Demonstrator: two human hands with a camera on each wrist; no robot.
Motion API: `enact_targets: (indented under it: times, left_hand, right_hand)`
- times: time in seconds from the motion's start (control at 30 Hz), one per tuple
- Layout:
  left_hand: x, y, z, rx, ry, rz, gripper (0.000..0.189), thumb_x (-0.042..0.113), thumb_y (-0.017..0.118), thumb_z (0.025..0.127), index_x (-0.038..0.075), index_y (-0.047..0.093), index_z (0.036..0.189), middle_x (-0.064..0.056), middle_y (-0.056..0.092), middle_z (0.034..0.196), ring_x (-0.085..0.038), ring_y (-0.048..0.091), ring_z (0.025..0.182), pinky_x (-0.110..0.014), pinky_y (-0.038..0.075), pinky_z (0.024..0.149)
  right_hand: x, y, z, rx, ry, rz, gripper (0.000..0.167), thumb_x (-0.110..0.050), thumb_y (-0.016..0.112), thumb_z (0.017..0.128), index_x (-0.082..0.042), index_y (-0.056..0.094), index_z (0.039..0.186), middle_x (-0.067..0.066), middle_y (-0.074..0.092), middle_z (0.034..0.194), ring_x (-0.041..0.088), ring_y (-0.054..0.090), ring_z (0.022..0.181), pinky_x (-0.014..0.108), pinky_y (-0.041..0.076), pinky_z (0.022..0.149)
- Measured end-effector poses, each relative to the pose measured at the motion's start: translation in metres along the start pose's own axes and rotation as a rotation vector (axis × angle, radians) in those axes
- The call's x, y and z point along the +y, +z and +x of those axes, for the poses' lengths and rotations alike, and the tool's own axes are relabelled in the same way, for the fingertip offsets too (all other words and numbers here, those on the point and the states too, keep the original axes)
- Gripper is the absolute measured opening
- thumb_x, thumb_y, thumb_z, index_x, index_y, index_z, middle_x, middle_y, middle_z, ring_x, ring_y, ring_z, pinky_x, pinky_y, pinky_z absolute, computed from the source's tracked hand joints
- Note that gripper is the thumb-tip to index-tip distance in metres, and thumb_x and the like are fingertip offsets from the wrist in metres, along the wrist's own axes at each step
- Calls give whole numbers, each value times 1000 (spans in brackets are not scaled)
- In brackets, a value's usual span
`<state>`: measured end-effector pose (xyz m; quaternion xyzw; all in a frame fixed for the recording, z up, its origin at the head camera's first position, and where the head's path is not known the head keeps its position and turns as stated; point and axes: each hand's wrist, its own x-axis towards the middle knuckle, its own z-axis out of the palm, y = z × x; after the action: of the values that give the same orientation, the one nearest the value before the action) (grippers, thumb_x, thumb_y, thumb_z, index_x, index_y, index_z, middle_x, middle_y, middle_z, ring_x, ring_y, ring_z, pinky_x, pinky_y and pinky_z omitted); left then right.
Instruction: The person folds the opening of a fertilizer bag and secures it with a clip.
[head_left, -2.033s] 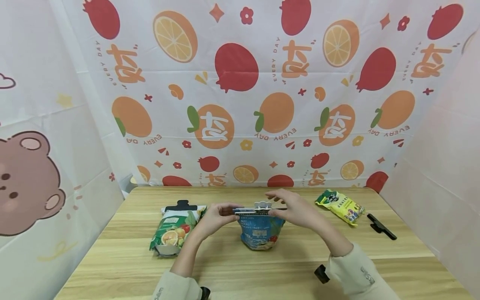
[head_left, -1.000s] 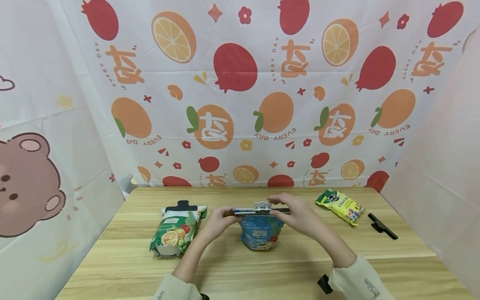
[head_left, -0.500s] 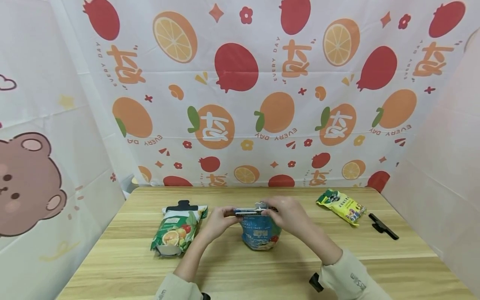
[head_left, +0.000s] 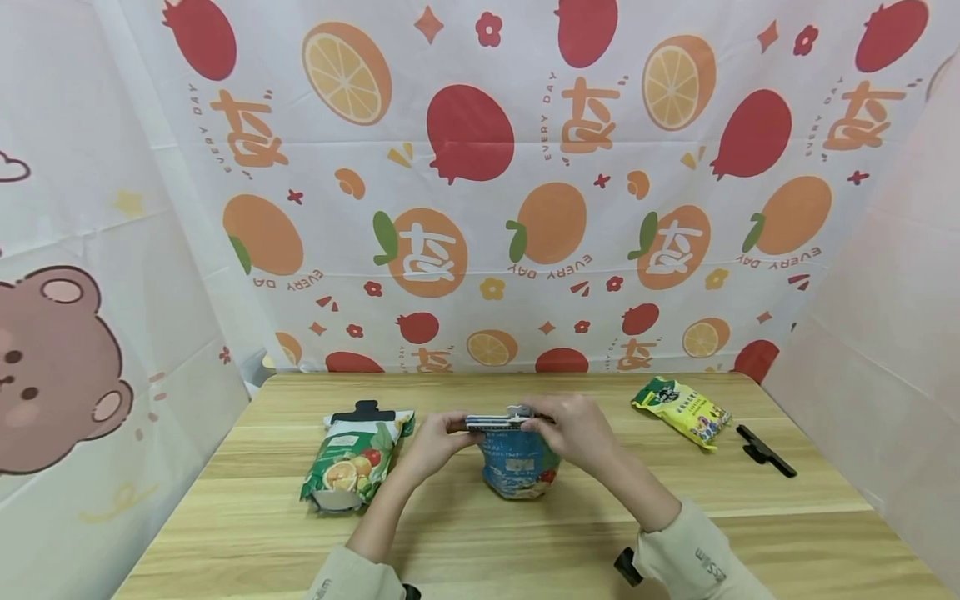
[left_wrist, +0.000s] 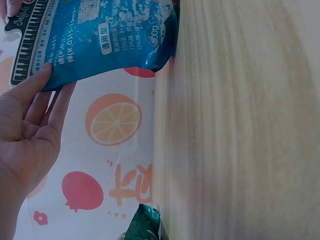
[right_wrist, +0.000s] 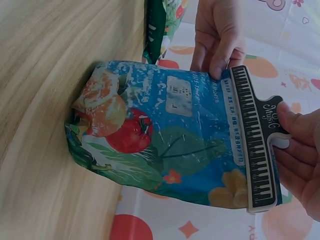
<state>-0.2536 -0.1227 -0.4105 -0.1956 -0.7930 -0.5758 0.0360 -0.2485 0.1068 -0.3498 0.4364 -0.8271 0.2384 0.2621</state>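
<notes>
A blue bag (head_left: 517,471) printed with fruit and vegetables stands upright on the table. Across its top edge sits a piano-keyboard bag clip (right_wrist: 252,140) with a black handle lettered "Music". My left hand (head_left: 438,443) pinches the bag's upper left corner near the clip's end, thumb in front and fingers behind, as the left wrist view shows. With thumb and fingers, my right hand (right_wrist: 300,150) pinches the clip's handle. In the head view, the right hand (head_left: 576,432) covers the clip's right part.
To the left lies a green fruit-printed bag (head_left: 348,467) with a black clip (head_left: 363,412) on its top. A yellow and green packet (head_left: 682,412) lies at the back right, beside a loose black clip (head_left: 765,451). A printed curtain (head_left: 480,250) hangs behind the wooden table (head_left: 517,550).
My right hand has moved left, from the clip's right end to its handle, and its raised fingers have come down. The left hand stays at the bag's corner.
</notes>
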Motion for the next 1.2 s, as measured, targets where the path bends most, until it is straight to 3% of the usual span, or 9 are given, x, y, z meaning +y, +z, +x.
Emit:
enact_targets:
  times: [0.17, 0.37, 0.5, 0.63, 0.73, 0.9, 1.1, 1.2]
  left_hand:
    - [0, 0, -1, -6, 17, -12, 22, -2, 65, 83, -11, 63, 103, -20, 65, 96, -35, 59, 97, -32, 52, 73]
    - [-1, 1, -1, 1, 13, -2, 21, -1, 66, 82, -9, 64, 102, -18, 66, 95, -33, 60, 96, -32, 52, 73]
    - [-2, 1, -1, 1, 7, 9, 23, 1, 67, 82, -7, 65, 103, -17, 66, 96, -33, 59, 98, -32, 52, 73]
    - [-4, 2, -2, -19, -20, -40, 30, 2, 66, 83, -6, 61, 111, -17, 63, 103, -34, 57, 101, -34, 51, 76]
    - [-5, 5, -2, -40, -58, -80, 36, 4, 67, 83, -5, 57, 117, -16, 61, 108, -33, 54, 105, -36, 49, 80]
    - [-6, 9, -3, -76, -75, -50, 39, 7, 70, 82, -5, 54, 115, -13, 61, 105, -33, 54, 103, -39, 47, 82]
    - [-7, 15, -5, -119, -129, -80, 46, 6, 71, 80, -10, 49, 117, -17, 59, 106, -37, 53, 102, -40, 47, 82]
    - [-5, 16, -6, -139, -169, -126, 50, 4, 70, 80, -11, 45, 120, -18, 57, 109, -38, 54, 102, -38, 49, 79]
  right_hand:
    - [1, -1, -1, -33, 36, 2, 26, -18, 72, 80, -7, 69, 103, 1, 68, 89, 4, 55, 64, 17, 44, 52]
    - [2, 1, -6, -87, 121, 48, 34, -18, 71, 81, -8, 65, 112, 2, 66, 100, 10, 62, 84, 25, 51, 67]
    - [5, 2, -12, -110, 214, 66, 46, -15, 73, 79, -11, 58, 122, 4, 65, 104, 15, 62, 92, 30, 52, 71]
    - [11, 0, -20, -97, 332, 125, 55, -12, 74, 79, -15, 51, 129, 1, 65, 102, 18, 61, 95, 35, 51, 74]
    - [17, -2, -27, -83, 416, 211, 56, -11, 73, 79, -17, 51, 130, -1, 64, 104, 18, 59, 99, 40, 49, 80]
    - [29, -1, -40, -78, 523, 374, 48, -12, 71, 81, -16, 54, 126, -1, 63, 108, 17, 57, 101, 42, 45, 86]
    - [38, 9, -58, -107, 665, 640, 45, -14, 70, 83, -6, 53, 124, 16, 56, 117, 35, 54, 104, 38, 49, 79]
    - [40, 19, -66, -136, 710, 702, 46, -11, 69, 83, 0, 50, 124, 20, 56, 114, 41, 52, 104, 40, 49, 80]
